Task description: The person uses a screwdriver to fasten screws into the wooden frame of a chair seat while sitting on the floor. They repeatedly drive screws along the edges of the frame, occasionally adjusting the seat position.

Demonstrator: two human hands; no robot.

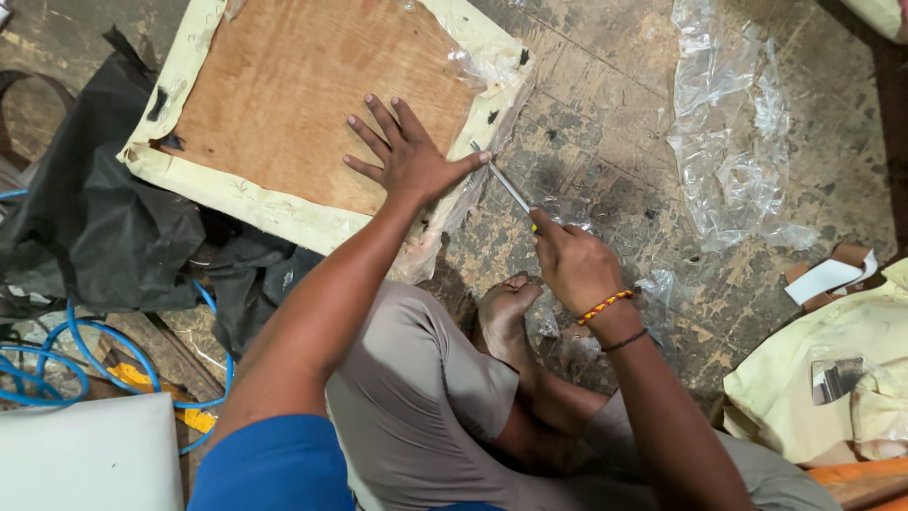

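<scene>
A square plywood panel lies on the floor, its edges wrapped in pale yellow covering under thin clear plastic. My left hand presses flat on the panel's near right corner, fingers spread. My right hand grips a thin metal blade tool with a yellow handle, its tip pointing at the panel's right edge beside my left thumb. I sit cross-legged, my bare foot just below the tool.
Crumpled clear plastic sheet lies on the stained floor at right. Black fabric and blue hose coils sit at left. A small cardboard box and pale yellow cushions are at right; a white block is at lower left.
</scene>
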